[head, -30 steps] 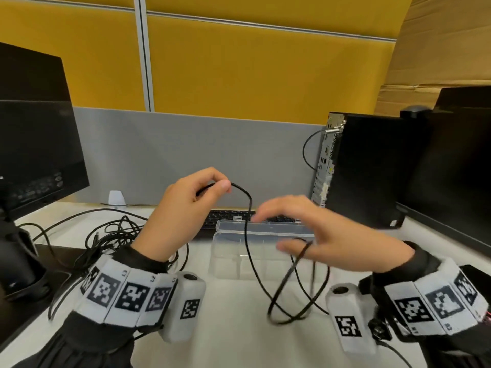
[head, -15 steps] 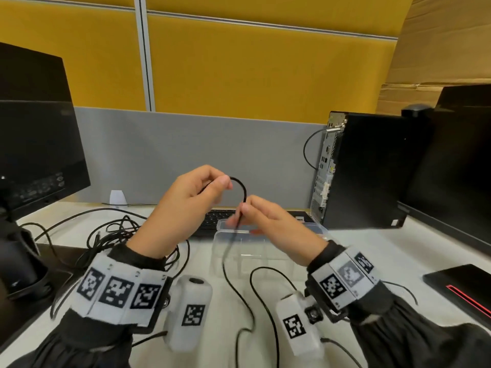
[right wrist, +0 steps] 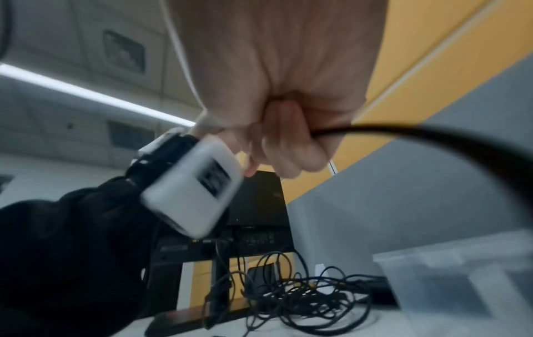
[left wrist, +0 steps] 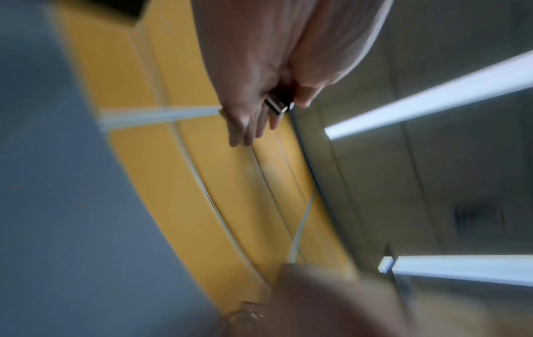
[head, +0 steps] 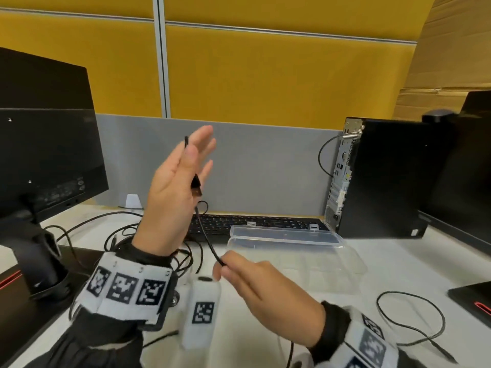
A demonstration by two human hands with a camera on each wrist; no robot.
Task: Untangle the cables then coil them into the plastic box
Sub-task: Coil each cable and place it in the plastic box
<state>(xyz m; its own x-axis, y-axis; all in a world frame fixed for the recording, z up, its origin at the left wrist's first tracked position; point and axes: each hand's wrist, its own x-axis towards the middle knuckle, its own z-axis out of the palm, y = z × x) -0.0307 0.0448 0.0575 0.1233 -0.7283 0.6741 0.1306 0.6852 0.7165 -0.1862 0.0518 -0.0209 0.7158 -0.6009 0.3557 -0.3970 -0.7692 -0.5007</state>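
My left hand (head: pixel 180 181) is raised with its fingers straight up. Its thumb pins the USB plug (head: pixel 196 185) of a thin black cable (head: pixel 206 235) against the palm, and the plug (left wrist: pixel 278 103) also shows in the left wrist view. The cable runs down to my right hand (head: pixel 239 272), which pinches it low in front of the clear plastic box (head: pixel 332 261). In the right wrist view the curled fingers (right wrist: pixel 282 141) grip the cable (right wrist: pixel 432 134). A slack loop (head: pixel 411 320) lies on the desk at right. The box stands open.
A tangle of black cables (head: pixel 117 240) lies behind my left wrist, by a monitor stand (head: pixel 39 261). A keyboard (head: pixel 252 223) sits behind the box, a PC tower (head: pixel 380 176) at right. A dark device (head: pixel 475 298) lies at the right edge.
My left hand rose and straightened its fingers, with the plug now under its thumb. My right hand slid down the cable toward me, away from the left hand.
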